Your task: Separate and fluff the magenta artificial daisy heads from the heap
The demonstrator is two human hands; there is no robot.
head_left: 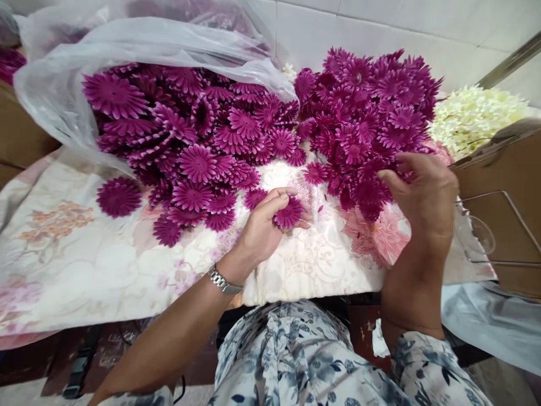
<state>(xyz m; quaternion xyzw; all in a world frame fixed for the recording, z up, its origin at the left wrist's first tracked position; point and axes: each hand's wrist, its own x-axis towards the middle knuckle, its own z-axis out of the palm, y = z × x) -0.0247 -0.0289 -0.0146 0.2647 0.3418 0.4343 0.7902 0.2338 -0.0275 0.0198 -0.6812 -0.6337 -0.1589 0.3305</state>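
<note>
My left hand (267, 223) rests on the floral tablecloth (105, 265) with its fingers curled round a magenta fabric flower head (288, 213). A metal watch (223, 280) is on that wrist. My right hand (425, 194) is at the near edge of the right pile of magenta flower heads (367, 113), fingers bent into the pile; what they grip is hidden. A second heap of the same flowers (190, 141) spills from a clear plastic bag (127, 45) on the left.
Cream-white flowers (473, 115) lie at the back right. A cardboard box (502, 192) stands at the right edge with a wire frame (499, 225) against it. A tiled wall (380, 28) rises behind. My patterned clothing (296, 361) fills the bottom.
</note>
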